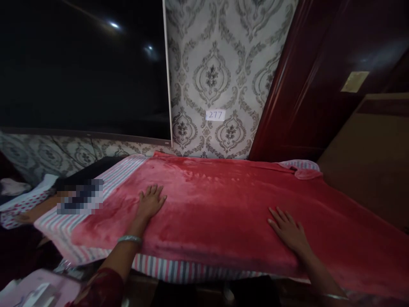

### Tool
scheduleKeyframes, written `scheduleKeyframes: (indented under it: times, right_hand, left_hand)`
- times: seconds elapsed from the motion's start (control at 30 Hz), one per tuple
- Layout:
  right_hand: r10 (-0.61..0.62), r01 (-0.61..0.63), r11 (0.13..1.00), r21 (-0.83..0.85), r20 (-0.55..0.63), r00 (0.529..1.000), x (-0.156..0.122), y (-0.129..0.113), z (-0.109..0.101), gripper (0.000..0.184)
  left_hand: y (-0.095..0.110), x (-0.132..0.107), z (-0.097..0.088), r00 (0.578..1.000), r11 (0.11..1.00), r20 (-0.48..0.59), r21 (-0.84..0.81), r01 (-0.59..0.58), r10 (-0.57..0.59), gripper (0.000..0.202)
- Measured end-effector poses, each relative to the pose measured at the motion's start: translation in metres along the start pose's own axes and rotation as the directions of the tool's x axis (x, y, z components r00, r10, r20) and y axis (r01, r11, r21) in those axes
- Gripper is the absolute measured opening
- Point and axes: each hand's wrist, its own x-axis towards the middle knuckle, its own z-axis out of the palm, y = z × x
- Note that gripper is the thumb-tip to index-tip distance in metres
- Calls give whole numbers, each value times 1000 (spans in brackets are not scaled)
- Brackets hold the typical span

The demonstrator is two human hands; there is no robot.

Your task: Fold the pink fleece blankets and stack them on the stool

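Observation:
A plush red blanket (217, 230) lies spread over a table, on top of a striped cloth (179, 268) whose edges show at the front and left. My left hand (152, 201) rests palm down on the blanket's left part, fingers apart. On the right part my right hand (287, 228) lies flat on the same fabric, its fingers also spread. Neither hand grips anything. At the far right corner a flap of the blanket (308, 174) is folded over, with striped cloth showing behind it.
A large dark television (83, 68) hangs at the back left, beside patterned wallpaper (211, 51) with a 277 label (215, 114). A dark red wooden door (319, 64) and a cardboard box (367, 170) stand at right. A pink stool (47, 285) is at lower left.

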Motion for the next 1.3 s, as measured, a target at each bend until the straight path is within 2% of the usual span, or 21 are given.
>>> scheduleKeyframes:
  times: [0.23, 0.57, 0.73, 0.87, 0.97, 1.03, 1.1, 1.2, 1.3]
  right_hand:
    - [2, -1, 1000, 23, -45, 999, 6, -2, 8, 62]
    - [5, 2, 995, 99, -66, 998, 7, -3, 8, 63]
    - [-20, 23, 994, 103, -39, 999, 6, -3, 4, 64]
    - [27, -29, 994, 101, 29, 999, 9, -6, -2, 64]
    - [-7, 11, 992, 127, -32, 999, 17, -28, -12, 62]
    - [-92, 106, 983, 152, -96, 991, 25, -57, -23, 60]
    - [-158, 178, 966, 187, -117, 980, 31, -93, -35, 58]
    - [-241, 254, 945, 207, -86, 967, 35, -144, -46, 57]
    - [-294, 291, 943, 159, -2, 956, 31, -172, -46, 59]
  left_hand:
    - [-7, 6, 9, 1000, 1000, -2, -8, 14, -14, 60]
    - [-6, 3, 6, 1000, 999, -12, -23, 22, -23, 57]
    - [-7, 4, 9, 999, 999, -27, -13, 34, -34, 56]
    - [-3, 3, 7, 1000, 1000, -28, -18, -1, 1, 55]
    - [17, 0, 1, 992, 988, -10, -90, -125, 125, 55]
    - [42, -2, -1, 968, 957, 13, -156, -245, 250, 56]
    - [71, -3, 0, 927, 908, 39, -219, -356, 373, 59]
    - [109, -4, 5, 872, 850, 64, -268, -453, 485, 61]
    - [122, -9, 8, 855, 834, 78, -281, -474, 512, 57]
